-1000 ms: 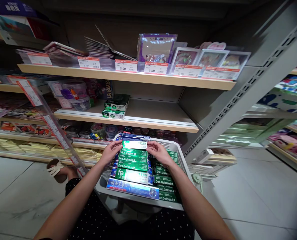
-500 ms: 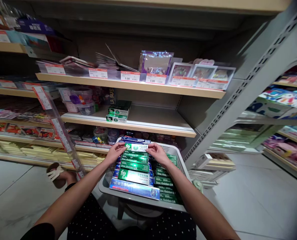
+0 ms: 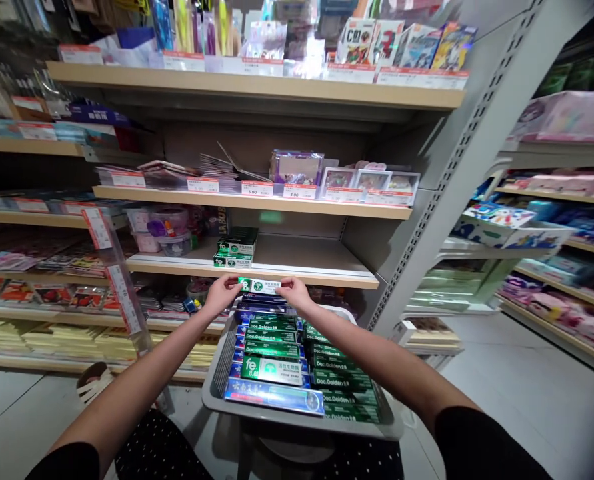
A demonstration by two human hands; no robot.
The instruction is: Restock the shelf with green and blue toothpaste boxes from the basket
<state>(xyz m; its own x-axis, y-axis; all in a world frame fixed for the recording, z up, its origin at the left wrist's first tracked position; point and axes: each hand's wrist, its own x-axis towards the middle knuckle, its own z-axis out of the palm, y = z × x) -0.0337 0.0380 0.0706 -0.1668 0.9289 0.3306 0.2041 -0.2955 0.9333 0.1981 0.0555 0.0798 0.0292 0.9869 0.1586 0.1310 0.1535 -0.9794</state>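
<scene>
Green-and-white box (image 3: 259,286), head view: level, lengthwise between the hands, above the far end of the grey basket (image 3: 219,377) and just in front of the lower shelf's edge (image 3: 317,275). Left hand (image 3: 224,292) pinches one end, right hand (image 3: 295,293) the other; hands apart, box spanning between. Basket: rows of green cartons (image 3: 333,381), blue carton (image 3: 277,395) nearest the body. Shelf: small stack of green boxes (image 3: 235,255), clear plastic tubs (image 3: 174,241) to its left.
</scene>
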